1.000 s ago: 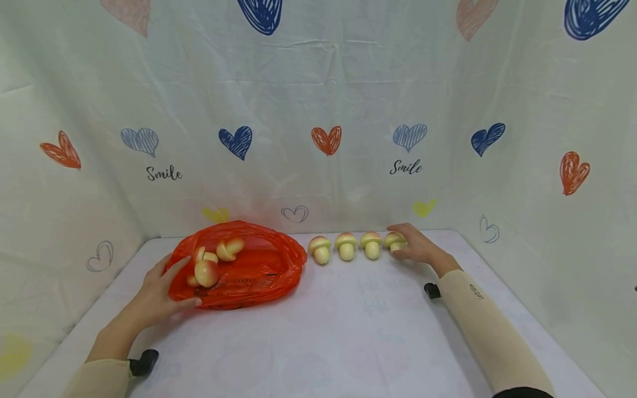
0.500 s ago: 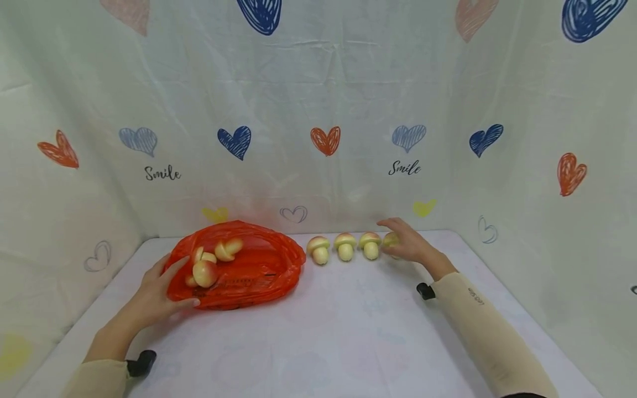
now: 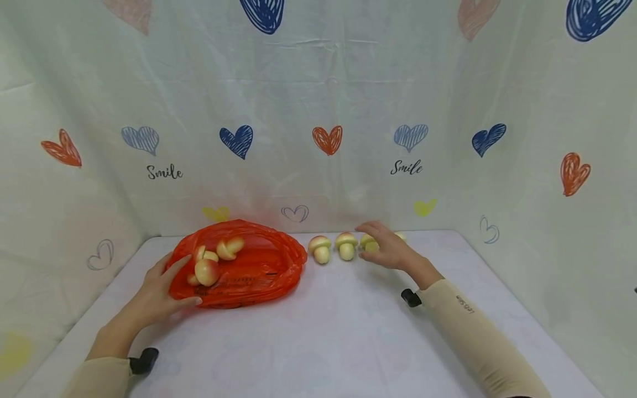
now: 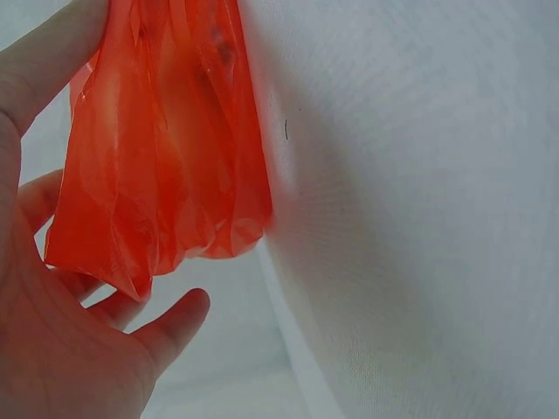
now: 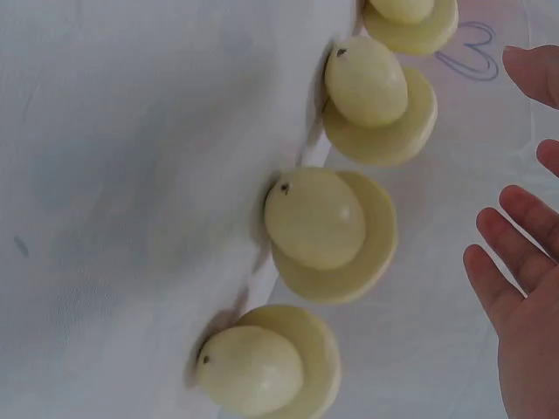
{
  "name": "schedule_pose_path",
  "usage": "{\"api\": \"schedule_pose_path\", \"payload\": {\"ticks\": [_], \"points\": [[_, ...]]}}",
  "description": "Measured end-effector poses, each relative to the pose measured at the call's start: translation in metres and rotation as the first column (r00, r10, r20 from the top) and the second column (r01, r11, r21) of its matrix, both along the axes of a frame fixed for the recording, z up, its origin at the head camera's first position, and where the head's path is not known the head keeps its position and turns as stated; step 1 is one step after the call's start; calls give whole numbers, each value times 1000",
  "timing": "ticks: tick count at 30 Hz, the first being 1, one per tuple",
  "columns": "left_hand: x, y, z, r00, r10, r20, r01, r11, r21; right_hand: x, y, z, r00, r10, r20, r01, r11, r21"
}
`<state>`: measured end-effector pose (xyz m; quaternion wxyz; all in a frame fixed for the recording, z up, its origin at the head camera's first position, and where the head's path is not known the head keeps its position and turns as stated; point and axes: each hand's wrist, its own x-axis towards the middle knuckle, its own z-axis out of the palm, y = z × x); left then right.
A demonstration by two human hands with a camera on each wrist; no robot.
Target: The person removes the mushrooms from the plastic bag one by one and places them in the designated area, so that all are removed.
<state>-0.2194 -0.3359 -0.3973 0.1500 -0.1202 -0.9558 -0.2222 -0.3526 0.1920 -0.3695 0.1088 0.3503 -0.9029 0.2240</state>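
Note:
My left hand rests against the left side of a red plastic bag, thumb in front and fingers spread along it. In the left wrist view the bag's crinkled wall lies between thumb and fingers. Inside the open bag lie several toy mushrooms. A row of several more mushrooms stands on the table to the right of the bag. My right hand hovers over the right part of the row, fingers apart and holding nothing; it partly hides a mushroom and the rightmost one.
The table has a white cloth. Behind it and at both sides hangs a white curtain printed with hearts. In the right wrist view the mushrooms line up near the table's back edge.
My right hand has moved left from the rightmost mushroom to the one beside it, and the rightmost stays behind it on the table. My left hand and the bag have not visibly moved.

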Motion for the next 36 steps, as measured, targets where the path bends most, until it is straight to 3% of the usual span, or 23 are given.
{"api": "schedule_pose_path", "payload": {"ticks": [12,19,24,32,36], "points": [[0,2,2,999,16,39,-15,1000,-13,13,-46,-9,989,112,-99,-110,994,27],[2,2,2,998,20,58,-20,1000,-1,17,-73,-14,947,216,-239,-233,972,-44],[2,2,2,997,26,68,-26,1000,-2,21,-91,-10,949,224,-221,-235,972,-25],[2,2,3,998,24,56,-23,1000,-3,26,-123,-1,923,298,-243,-313,949,-25],[2,2,3,998,21,55,-21,1000,1,31,-139,4,924,314,-217,-321,947,6]]}}
